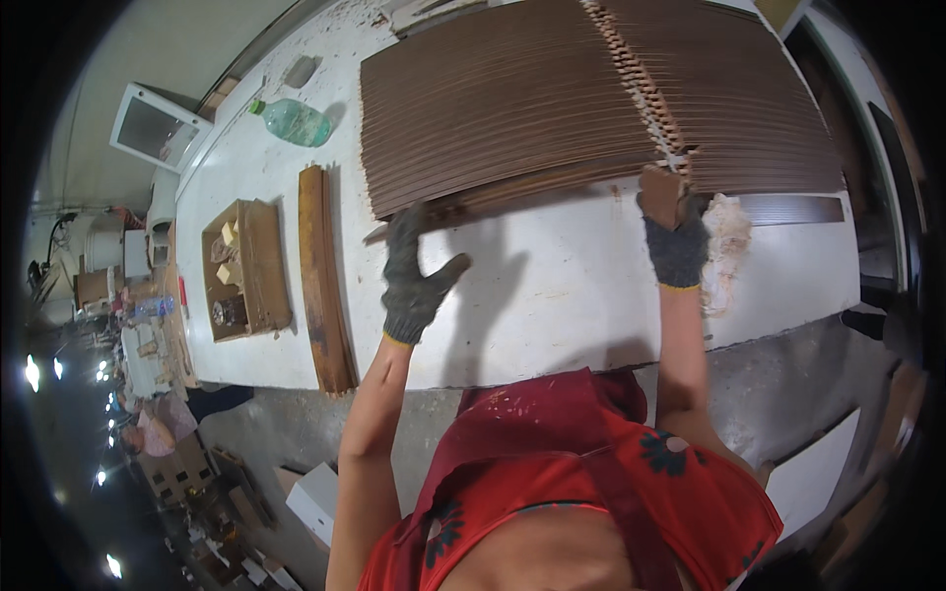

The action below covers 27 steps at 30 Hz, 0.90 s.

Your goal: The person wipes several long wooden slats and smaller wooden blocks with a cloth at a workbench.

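Observation:
Dark brown wooden strips [493,98] lie side by side in two wide groups on the white table. Between the groups runs a ragged line of pale, jagged strip ends [641,84]. My left hand [414,281], in a dark grey work glove, is open with the thumb spread wide. Its fingertips reach the left end of the nearest strip [473,205]; whether they press on it I cannot tell. My right hand [678,246], gloved alike, is closed round a small brown block [663,195] beside the near end of the jagged line.
Right of my right hand is a crumpled whitish cloth [727,241]. Another dark strip [793,210] lies beyond it. To the left are narrow yellowish-brown strips [320,276], a cardboard box [264,266] with small blocks inside, and a green-capped bottle [296,122]. The table's front edge [443,386] is before me.

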Tool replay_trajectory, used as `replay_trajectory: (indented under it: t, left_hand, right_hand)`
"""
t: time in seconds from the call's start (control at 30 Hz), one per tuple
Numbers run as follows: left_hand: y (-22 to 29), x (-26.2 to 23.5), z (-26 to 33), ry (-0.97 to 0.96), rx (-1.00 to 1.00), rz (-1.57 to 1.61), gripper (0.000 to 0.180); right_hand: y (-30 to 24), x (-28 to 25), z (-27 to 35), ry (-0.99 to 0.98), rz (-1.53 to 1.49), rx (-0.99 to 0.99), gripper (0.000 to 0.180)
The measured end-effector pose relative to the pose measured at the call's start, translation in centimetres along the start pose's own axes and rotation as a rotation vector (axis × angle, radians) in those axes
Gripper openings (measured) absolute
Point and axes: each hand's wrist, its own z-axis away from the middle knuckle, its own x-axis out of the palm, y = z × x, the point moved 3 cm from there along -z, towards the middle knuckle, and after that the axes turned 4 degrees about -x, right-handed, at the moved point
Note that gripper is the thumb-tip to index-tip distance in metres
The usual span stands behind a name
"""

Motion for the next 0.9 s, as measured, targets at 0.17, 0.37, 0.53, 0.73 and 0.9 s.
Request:
replay_trajectory:
  t: [0.17, 0.37, 0.53, 0.73, 0.9]
  left_hand:
    - [7.4, 1.8, -6.9, -0.284, 0.306, -0.077, 0.081]
    - [9.3, -3.3, -8.1, -0.198, 0.257, -0.058, 0.06]
    - [8.4, -7.8, -6.9, -0.174, 0.136, 0.115, 0.074]
    - [7.5, -9.4, -5.5, -0.108, 0.171, 0.059, 0.084]
    - [7.7, -10.3, -4.5, -0.166, 0.1, 0.224, 0.08]
  right_hand:
    - [-10.3, 2.5, 1.6, -0.251, -0.994, 0.075, 0.04]
    - [-17.1, 3.6, 1.3, -0.148, -0.942, -0.22, 0.027]
    - [-22.5, 5.1, 1.5, 0.039, -0.832, -0.403, 0.039]
    - [-26.5, 7.7, 3.3, 0.123, -0.484, -0.655, 0.043]
    - [-26.6, 7.9, 1.7, 0.152, -0.436, -0.667, 0.04]
